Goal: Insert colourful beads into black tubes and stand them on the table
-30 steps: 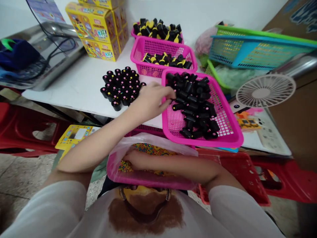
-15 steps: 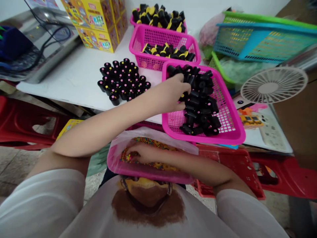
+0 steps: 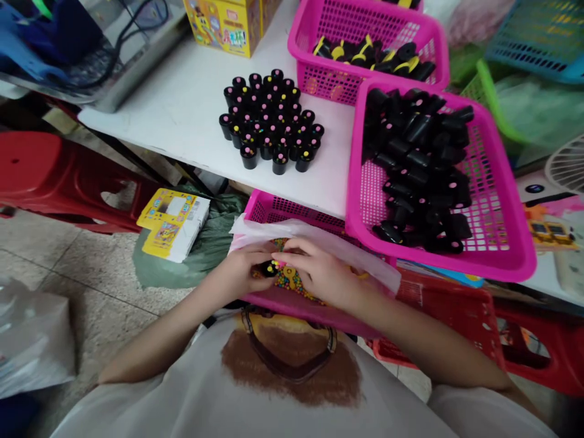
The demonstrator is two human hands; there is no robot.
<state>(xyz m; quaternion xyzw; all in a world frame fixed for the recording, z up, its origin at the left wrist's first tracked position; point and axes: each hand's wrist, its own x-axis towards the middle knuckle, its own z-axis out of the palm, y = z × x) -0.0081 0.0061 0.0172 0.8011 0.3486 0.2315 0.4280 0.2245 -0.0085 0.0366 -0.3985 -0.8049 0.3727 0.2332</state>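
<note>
My left hand (image 3: 239, 271) is closed round a small black cup (image 3: 268, 269) above the lined pink basket (image 3: 314, 317) in my lap. Pink and yellow beads show at the fingertips of my right hand (image 3: 326, 271), closed in a pinch right at the cup's mouth. Below both hands lie many small coloured beads (image 3: 296, 289) with some yellow plastic pieces (image 3: 289, 275) among them. A whitish plastic sheet (image 3: 383, 271) lines that basket. On the white table stands a group of upright black cups (image 3: 269, 118) with pink or yellow dots in their tops.
A pink basket (image 3: 524, 258) full of black cups sits at the table's right front. Behind it another pink basket (image 3: 314, 70) holds black and yellow parts. Yellow boxes (image 3: 223, 27) stand at the back; flattened yellow cartons (image 3: 171, 225) lie left of my lap. A fan (image 3: 568, 164) is at right.
My left hand has come back from the basket of black cups to my lap with one cup. My right hand has lifted beads up to it. The view has shifted down and left.
</note>
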